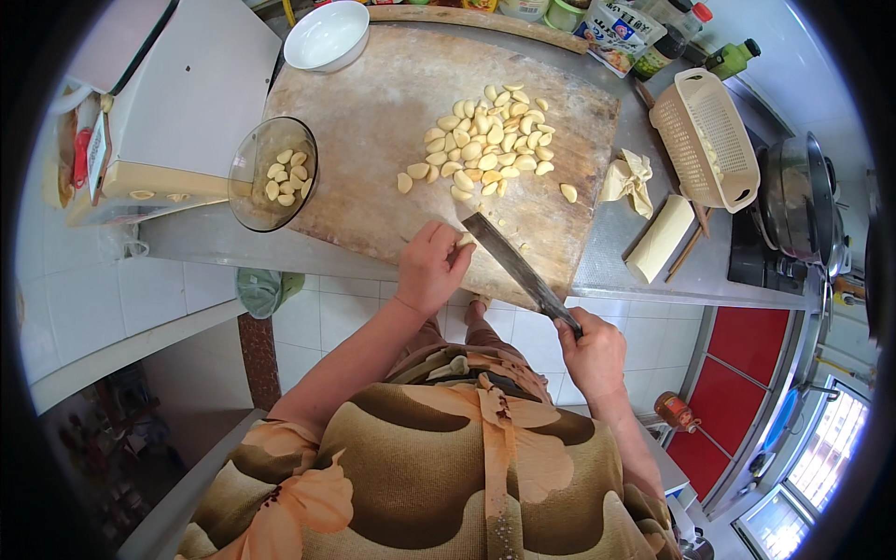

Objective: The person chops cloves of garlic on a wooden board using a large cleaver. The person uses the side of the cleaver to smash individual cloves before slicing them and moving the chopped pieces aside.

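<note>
My left hand (432, 267) pinches a peeled garlic clove (465, 241) at the near edge of the wooden cutting board (350, 105). In my right hand (593, 350) is the handle end of a cleaver (521, 266), its blade pointing up and left over the board, with the tip close to the held clove. Small garlic bits lie near the blade. Beyond my hands, a heap of peeled garlic cloves (490, 136) is spread on the board. A clear glass bowl (241, 157) with several cloves stands at the board's left edge.
A white bowl (327, 35) and a wooden rolling pin (476, 24) are at the back. Right of the board lie a crumpled paper towel (630, 180), a paper towel roll (660, 238), chopsticks (689, 245) and a plastic basket (689, 140). A steel pot (794, 196) stands on the stove.
</note>
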The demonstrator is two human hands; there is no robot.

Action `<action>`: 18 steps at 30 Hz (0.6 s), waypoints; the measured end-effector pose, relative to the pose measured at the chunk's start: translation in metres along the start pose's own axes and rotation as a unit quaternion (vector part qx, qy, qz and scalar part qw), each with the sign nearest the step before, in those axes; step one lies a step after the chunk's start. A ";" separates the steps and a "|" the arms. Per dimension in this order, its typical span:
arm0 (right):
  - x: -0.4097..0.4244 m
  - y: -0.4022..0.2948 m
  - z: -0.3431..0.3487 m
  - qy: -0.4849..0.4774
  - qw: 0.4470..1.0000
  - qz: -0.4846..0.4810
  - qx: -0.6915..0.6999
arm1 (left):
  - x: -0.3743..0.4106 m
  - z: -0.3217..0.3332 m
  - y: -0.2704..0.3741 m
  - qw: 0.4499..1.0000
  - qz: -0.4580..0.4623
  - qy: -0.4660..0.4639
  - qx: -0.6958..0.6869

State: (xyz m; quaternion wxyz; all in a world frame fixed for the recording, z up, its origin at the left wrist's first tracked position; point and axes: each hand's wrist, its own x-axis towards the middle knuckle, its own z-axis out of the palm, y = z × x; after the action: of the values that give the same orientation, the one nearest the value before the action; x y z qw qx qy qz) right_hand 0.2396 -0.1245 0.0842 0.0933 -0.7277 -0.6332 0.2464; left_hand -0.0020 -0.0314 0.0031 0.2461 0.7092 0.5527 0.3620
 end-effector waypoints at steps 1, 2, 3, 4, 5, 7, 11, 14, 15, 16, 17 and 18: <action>0.000 0.000 0.000 0.002 1.000 -0.003 -0.003 | 0.000 0.000 0.000 1.000 0.003 -0.002 0.002; 0.001 0.000 0.000 0.003 1.000 -0.006 -0.007 | 0.001 0.000 0.000 1.000 0.005 -0.001 0.000; 0.001 0.000 0.000 0.001 1.000 -0.004 -0.005 | 0.002 0.000 0.000 1.000 0.007 0.001 -0.002; 0.002 0.001 0.000 0.000 1.000 -0.003 -0.003 | 0.003 0.000 0.001 1.000 0.009 0.003 -0.003; 0.002 0.001 0.000 -0.002 1.000 -0.001 -0.002 | 0.003 -0.002 0.003 1.000 -0.001 -0.002 -0.014; 0.001 0.001 0.000 -0.006 1.000 0.001 -0.003 | 0.004 -0.006 0.007 0.999 -0.021 -0.012 -0.036; 0.001 -0.002 -0.002 -0.006 1.000 0.003 0.001 | 0.001 -0.006 -0.001 1.000 0.012 -0.013 -0.017; 0.002 -0.002 -0.002 -0.010 1.000 0.013 0.005 | 0.000 -0.005 -0.002 0.999 0.015 -0.015 -0.024; 0.002 -0.002 -0.001 -0.013 1.000 0.014 0.004 | 0.001 -0.005 -0.002 0.999 0.016 -0.013 -0.027; 0.002 -0.001 -0.001 -0.016 1.000 0.015 0.003 | 0.001 -0.005 -0.002 0.999 0.018 -0.010 -0.030; 0.002 -0.001 -0.001 -0.019 1.000 0.016 0.003 | 0.001 -0.005 -0.003 0.999 0.017 -0.011 -0.028; 0.003 -0.001 -0.002 -0.020 1.000 0.016 0.001 | 0.001 -0.005 -0.003 0.999 0.016 -0.011 -0.026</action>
State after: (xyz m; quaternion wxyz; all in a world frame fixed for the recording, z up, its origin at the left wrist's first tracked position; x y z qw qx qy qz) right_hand 0.2394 -0.1213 0.0858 0.0771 -0.7327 -0.6229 0.2631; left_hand -0.0074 -0.0302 0.0040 0.2649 0.7153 0.5286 0.3724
